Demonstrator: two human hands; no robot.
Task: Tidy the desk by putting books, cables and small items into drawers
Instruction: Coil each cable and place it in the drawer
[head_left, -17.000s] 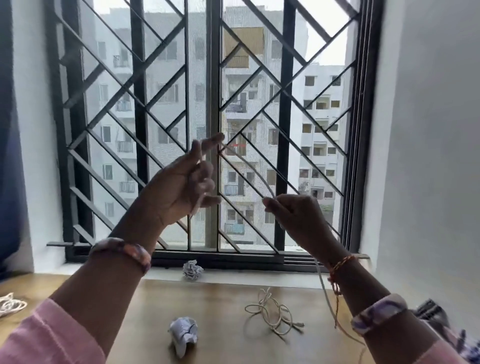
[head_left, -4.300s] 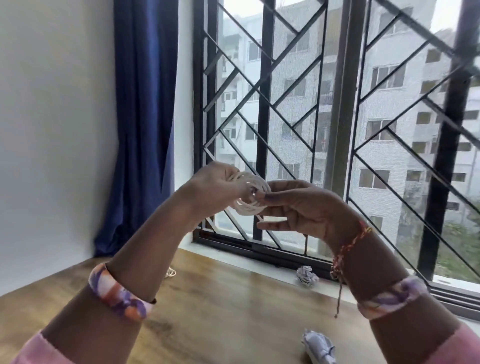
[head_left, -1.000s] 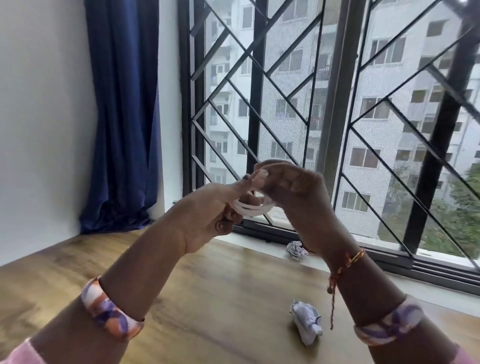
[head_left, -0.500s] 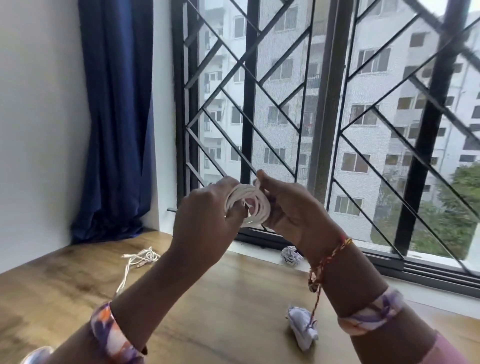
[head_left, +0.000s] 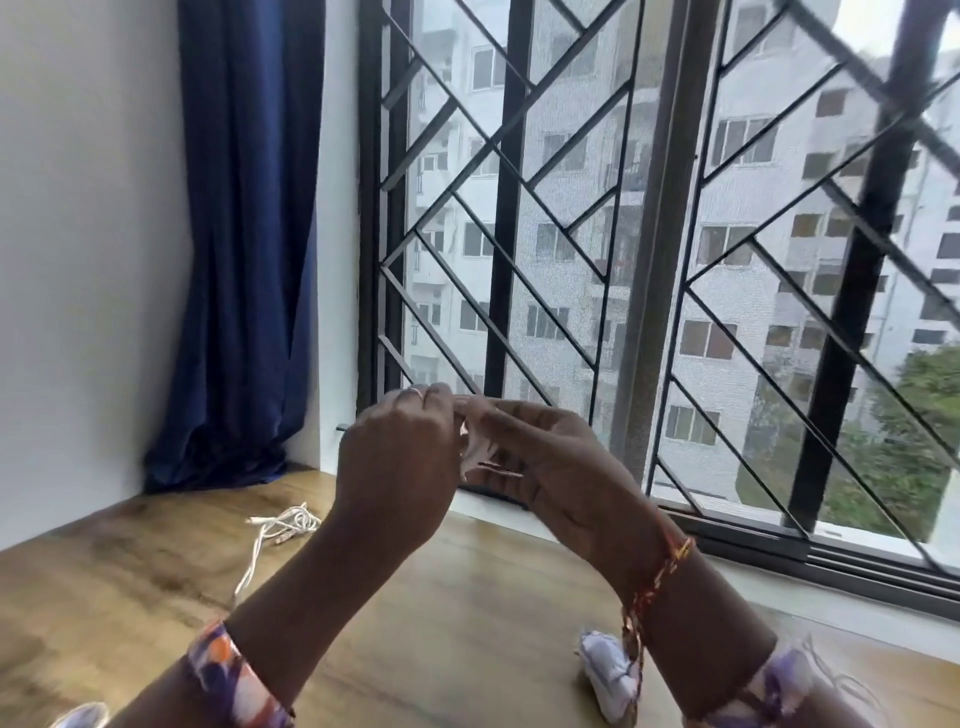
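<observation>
A crumpled white item (head_left: 608, 675) lies on the near surface (head_left: 467, 623), not yet stowed. Above it, your left hand (head_left: 400, 457) and right hand (head_left: 561, 467) both grip the coiled white cable (head_left: 475, 449), raised over the surface. Farther left, a second cable (head_left: 283, 522) lies loose. No drawer is visible; most of the task remains.

Both hands, left (head_left: 397, 457) and right (head_left: 550, 462), grip a white cable (head_left: 475, 449) above the desk (head_left: 156, 587).
</observation>
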